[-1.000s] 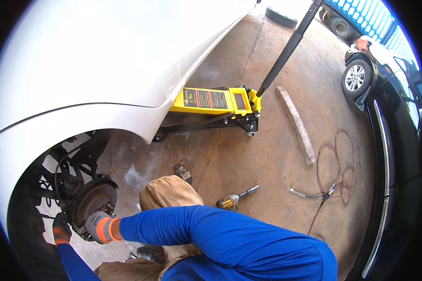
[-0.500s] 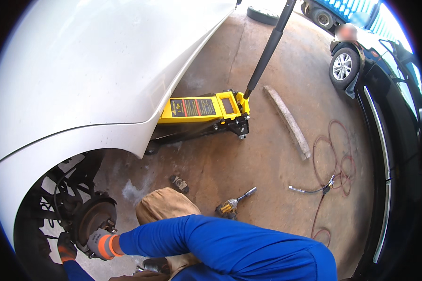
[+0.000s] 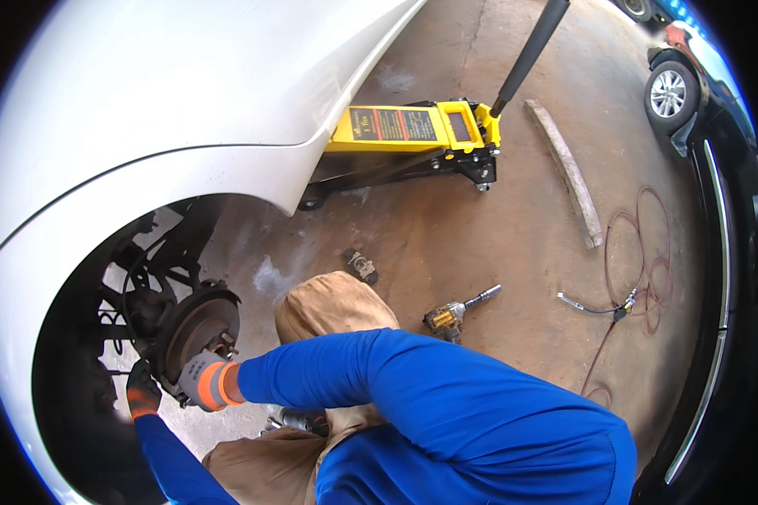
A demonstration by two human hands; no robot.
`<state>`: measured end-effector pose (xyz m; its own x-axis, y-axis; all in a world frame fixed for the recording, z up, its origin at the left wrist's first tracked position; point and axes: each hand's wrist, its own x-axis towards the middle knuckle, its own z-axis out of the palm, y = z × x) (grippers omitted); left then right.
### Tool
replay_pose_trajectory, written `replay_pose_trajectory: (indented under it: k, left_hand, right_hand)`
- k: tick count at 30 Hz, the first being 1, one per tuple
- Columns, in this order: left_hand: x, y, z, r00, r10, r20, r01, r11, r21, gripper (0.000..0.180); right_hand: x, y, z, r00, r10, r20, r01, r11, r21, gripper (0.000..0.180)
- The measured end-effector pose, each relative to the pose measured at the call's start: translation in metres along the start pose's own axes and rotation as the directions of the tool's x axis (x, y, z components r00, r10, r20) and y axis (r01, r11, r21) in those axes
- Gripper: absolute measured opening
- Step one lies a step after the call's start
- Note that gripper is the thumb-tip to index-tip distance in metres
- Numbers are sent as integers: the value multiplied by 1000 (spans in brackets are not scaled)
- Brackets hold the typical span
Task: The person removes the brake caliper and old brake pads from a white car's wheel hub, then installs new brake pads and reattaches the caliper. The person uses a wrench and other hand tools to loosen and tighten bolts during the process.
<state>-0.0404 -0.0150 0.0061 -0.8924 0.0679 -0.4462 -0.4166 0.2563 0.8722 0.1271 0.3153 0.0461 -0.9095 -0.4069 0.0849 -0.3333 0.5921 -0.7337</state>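
— Hands first: where are they?

— Both gloved hands are inside the wheel arch of the white car point(image 3: 143, 101), on the bare brake disc point(image 3: 195, 330). The right hand point(image 3: 200, 379) lies on the lower front of the disc, fingers curled against its face just below the hub studs point(image 3: 224, 341). The left hand point(image 3: 141, 391) grips the disc's lower rear edge, fingers wrapped around the rim.

— So the grip is closed?

— The left looks clamped on the rim. The right is pressed flat to curled against the disc; whether it pinches anything small there, I cannot tell.

— What sits around the grip?

— Behind the disc, deeper in the arch, are the dark suspension parts point(image 3: 135, 278). Just right of the right hand, a tan-trousered knee point(image 3: 333, 303) rises, with the blue sleeve point(image 3: 379, 370) crossing below it. Beneath the forearm, near the other knee, some metal tool point(image 3: 299, 418) lies, partly hidden.

— And farther out?

— Well to the right of the hands, on the concrete floor point(image 3: 514, 244), lies a yellow impact wrench point(image 3: 455, 313), and a small dark part point(image 3: 361, 264) sits beyond the knee. A yellow floor jack point(image 3: 413, 135) stands under the car's sill, its black handle point(image 3: 531, 50) angled up. Farther off are a wooden plank point(image 3: 568, 172), a coiled red air hose point(image 3: 640, 261) and a dark parked car point(image 3: 691, 93).
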Motion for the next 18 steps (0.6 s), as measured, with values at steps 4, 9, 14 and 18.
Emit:
replay_pose_trajectory:
  k: [4, 9, 14, 18]
  left_hand:
    - [-7, 6, 14, 949, 309, 56, -287, 780, 555, 27]
    - [-25, -7, -26, 822, 473, 318, -316, -88, 945, 46]
    - [-19, 71, 92, 957, 218, -189, -285, 817, -501, 29]
    - [-64, 65, 100, 942, 293, -162, -334, 785, -522, 25]
  right_hand:
    - [-5, 2, -17, 999, 0, 32, 0, 1000, -16, 17]
    - [-3, -7, -7, 990, -121, 71, 127, 988, -83, 18]
    - [21, 20, 0, 999, 29, 12, -29, 999, -33, 26]
    - [31, 17, -13, 979, 111, -169, -51, 945, 324, 25]
